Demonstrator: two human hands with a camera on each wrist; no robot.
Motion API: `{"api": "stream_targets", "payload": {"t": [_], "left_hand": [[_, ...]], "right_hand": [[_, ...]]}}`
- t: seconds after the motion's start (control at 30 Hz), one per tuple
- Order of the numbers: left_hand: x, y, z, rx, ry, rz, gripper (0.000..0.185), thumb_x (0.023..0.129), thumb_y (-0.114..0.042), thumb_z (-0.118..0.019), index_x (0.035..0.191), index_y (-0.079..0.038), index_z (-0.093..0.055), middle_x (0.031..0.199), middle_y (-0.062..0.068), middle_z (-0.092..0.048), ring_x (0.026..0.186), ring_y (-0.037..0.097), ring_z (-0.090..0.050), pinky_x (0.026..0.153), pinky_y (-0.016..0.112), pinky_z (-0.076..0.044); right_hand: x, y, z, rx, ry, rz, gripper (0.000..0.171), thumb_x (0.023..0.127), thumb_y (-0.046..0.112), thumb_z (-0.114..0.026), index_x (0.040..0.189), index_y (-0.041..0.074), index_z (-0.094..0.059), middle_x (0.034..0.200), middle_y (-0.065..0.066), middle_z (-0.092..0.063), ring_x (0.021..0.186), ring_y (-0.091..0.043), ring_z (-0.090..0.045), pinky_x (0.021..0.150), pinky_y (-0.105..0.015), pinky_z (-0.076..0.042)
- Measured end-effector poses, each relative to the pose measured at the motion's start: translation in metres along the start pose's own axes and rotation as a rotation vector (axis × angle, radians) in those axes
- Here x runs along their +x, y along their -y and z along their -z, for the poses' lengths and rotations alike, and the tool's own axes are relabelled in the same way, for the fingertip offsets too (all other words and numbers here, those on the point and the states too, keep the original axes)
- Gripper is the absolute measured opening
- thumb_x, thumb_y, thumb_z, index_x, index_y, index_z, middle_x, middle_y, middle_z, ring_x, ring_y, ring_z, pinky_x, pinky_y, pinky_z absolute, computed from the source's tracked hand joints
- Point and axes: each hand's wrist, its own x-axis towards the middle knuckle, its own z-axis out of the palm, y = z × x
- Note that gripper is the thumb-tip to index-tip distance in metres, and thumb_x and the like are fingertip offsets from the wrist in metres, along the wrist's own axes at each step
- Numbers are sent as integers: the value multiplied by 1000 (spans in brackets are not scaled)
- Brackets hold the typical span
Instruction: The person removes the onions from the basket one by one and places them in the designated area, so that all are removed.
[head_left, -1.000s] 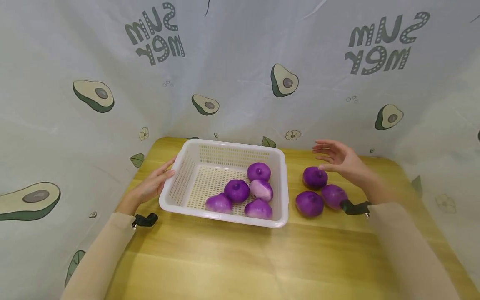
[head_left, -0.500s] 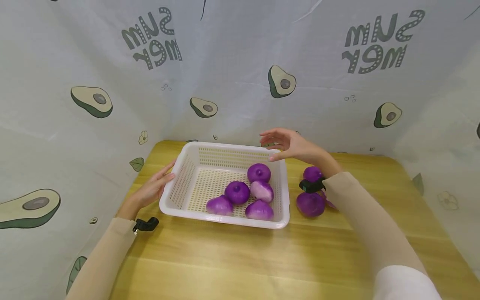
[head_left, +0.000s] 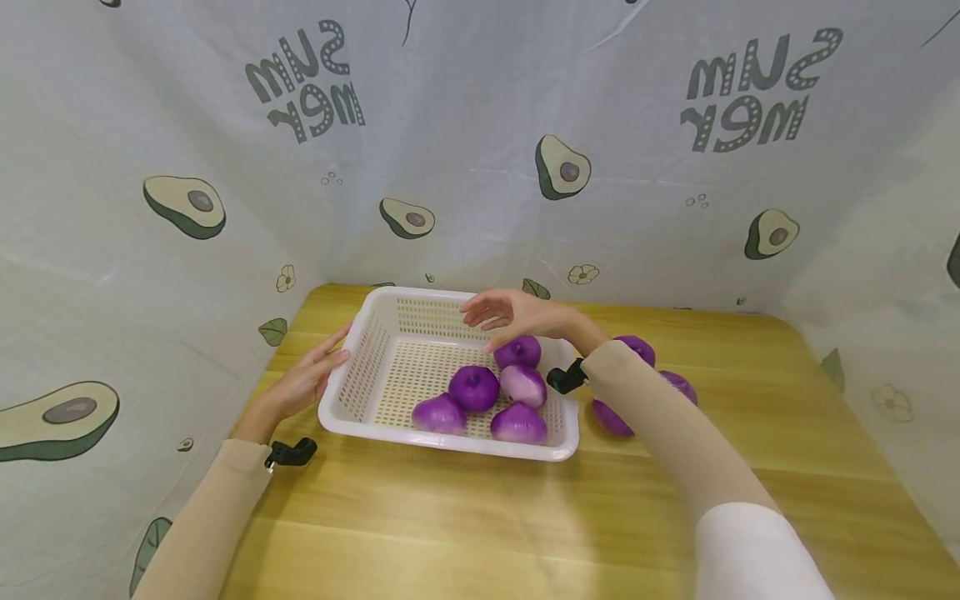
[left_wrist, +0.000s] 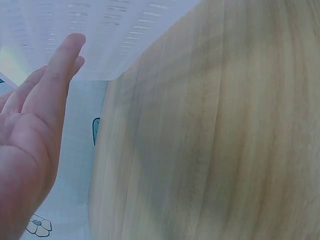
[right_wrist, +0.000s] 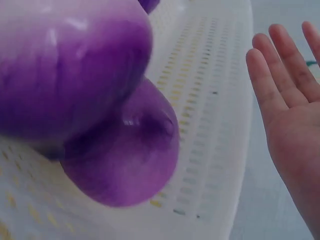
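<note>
A white plastic basket (head_left: 450, 443) with slotted walls stands on the table, several purple onions (head_left: 474, 389) lying in its right half. My left hand (head_left: 300, 383) rests against the basket's left side; in the left wrist view its fingers (left_wrist: 60, 65) are fairly straight beside the wall. Over the basket's back right part hovers my right hand (head_left: 525, 317), fingers loosely bent and holding nothing. It partly covers the rearmost onion (head_left: 519, 353) in the head view. The right wrist view shows that hand (right_wrist: 295, 105) apart from the onions, palm bare.
To the right of the basket, more purple onions (head_left: 637, 348) lie on the wooden table (head_left: 420, 525), partly hidden by my right forearm. A pale curtain (head_left: 465, 125) printed with avocados hangs behind and at the sides.
My right hand has moved left, from above the onions on the table to over the basket, carrying nothing. My left hand stays at the basket's side. The onions in the basket have not moved.
</note>
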Motion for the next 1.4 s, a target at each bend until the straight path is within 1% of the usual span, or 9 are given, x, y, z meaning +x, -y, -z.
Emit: {"api": "stream_targets", "payload": {"t": [0.2, 0.33, 0.43, 0.63, 0.73, 0.87, 1.13, 1.3, 1.4], "left_hand": [[1, 1, -1, 3, -2, -14, 60, 111, -15, -34, 162, -18, -3, 135, 17, -48, 110, 20, -62, 86, 39, -56], [1, 2, -1, 12, -5, -15, 60, 111, -16, -35, 162, -20, -4, 136, 17, -46, 111, 20, -61, 87, 38, -55], [1, 3, 0, 22, -5, -12, 60, 111, -18, -35, 162, -21, -5, 136, 15, -47, 111, 19, -61, 87, 37, -55], [1, 5, 2, 22, -1, -12, 60, 111, -19, -35, 162, -20, -4, 135, 14, -48, 111, 19, -62, 88, 38, -55], [0, 4, 2, 21, -3, -13, 60, 111, -19, -35, 162, -21, -4, 135, 15, -48, 111, 19, -61, 88, 38, -55], [0, 3, 0, 24, -8, -10, 60, 111, -18, -35, 162, -20, -5, 135, 16, -48, 110, 19, -62, 87, 38, -55], [1, 3, -2, 31, -11, -7, 60, 111, -17, -34, 162, -20, -4, 137, 19, -46, 111, 21, -62, 88, 40, -55], [0, 2, -1, 37, -13, -7, 60, 111, -18, -35, 162, -20, -5, 137, 19, -46, 111, 20, -62, 87, 40, -55], [0, 2, -1, 34, -13, -8, 60, 111, -18, -35, 162, -21, -5, 137, 18, -46, 111, 20, -61, 87, 40, -55]], "right_hand": [[16, -12, -11, -36, 126, -68, 74, 80, 7, -84, 142, -3, -46, 141, -21, -50, 135, -42, -40, 114, -48, -31], [20, -20, -13, -47, 225, -110, 76, 79, 5, -84, 143, -5, -43, 146, -27, -42, 137, -42, -37, 114, -51, -30], [22, -26, -12, -60, 291, -120, 78, 77, 2, -84, 143, -6, -43, 148, -28, -39, 138, -41, -36, 114, -50, -30], [25, -35, -10, -100, 360, -127, 83, 71, -3, -86, 143, -4, -45, 148, -24, -43, 137, -37, -39, 114, -47, -31], [27, -37, -11, -75, 393, -146, 86, 68, -9, -85, 143, -5, -44, 147, -23, -44, 137, -35, -39, 115, -45, -29], [28, -40, -17, -60, 402, -182, 86, 66, -13, -83, 143, -4, -45, 144, -17, -47, 137, -33, -39, 114, -42, -30], [29, -42, -25, -91, 302, -252, 79, 70, -9, -83, 141, 5, -51, 142, -9, -49, 130, -32, -49, 106, -41, -42], [31, -42, -27, -140, 306, -264, 82, 71, -6, -85, 144, 5, -49, 144, -8, -48, 130, -32, -50, 105, -38, -43], [32, -42, -28, -147, 308, -258, 81, 72, -6, -85, 144, 5, -49, 143, -8, -49, 128, -30, -51, 104, -38, -43]]}}
